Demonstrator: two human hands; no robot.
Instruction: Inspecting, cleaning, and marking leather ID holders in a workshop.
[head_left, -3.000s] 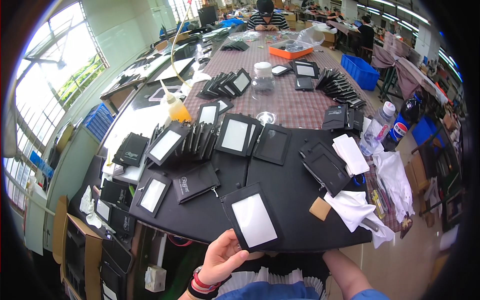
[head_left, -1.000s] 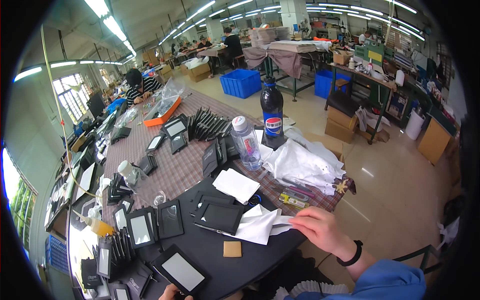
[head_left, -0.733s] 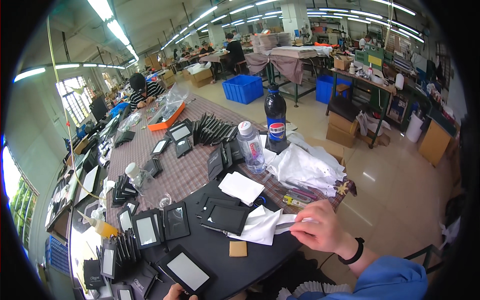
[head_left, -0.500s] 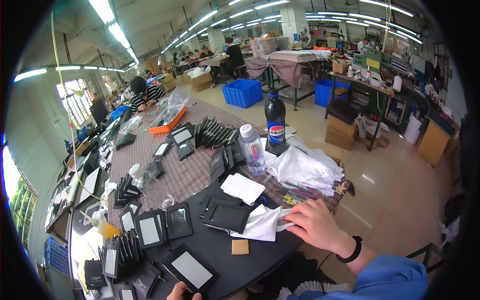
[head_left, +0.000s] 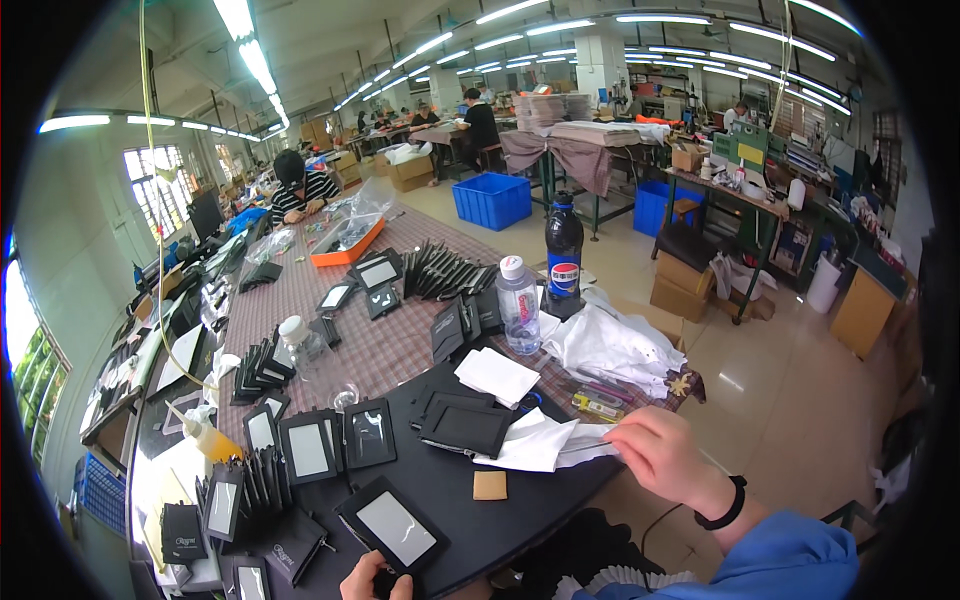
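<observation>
- Fluorescent tubes (head_left: 660,18) light a wide workshop beyond my counter (head_left: 440,490), which is black at this end, with checked cloth (head_left: 400,350) further off.
- My left grip (head_left: 378,580) is closed, thumb against fingers, on the lower edge of a black card holder (head_left: 398,525), its pale window facing up at the counter's near edge; a wavy bright line crosses that window.
- My right grip (head_left: 665,455) is nearly closed, fingertips pinching the end of a white cloth (head_left: 535,442); I cannot tell whether they have anything else.
- Stacked black card holders (head_left: 465,428) touch the cloth, and a tan square block (head_left: 490,486) lies just beside it.
- Best, I judge, to hold the holder by its frame, thumb off the window.
- A light pinch on the cloth's free end, drawn away from the stack, should avoid dragging those holders.
</observation>
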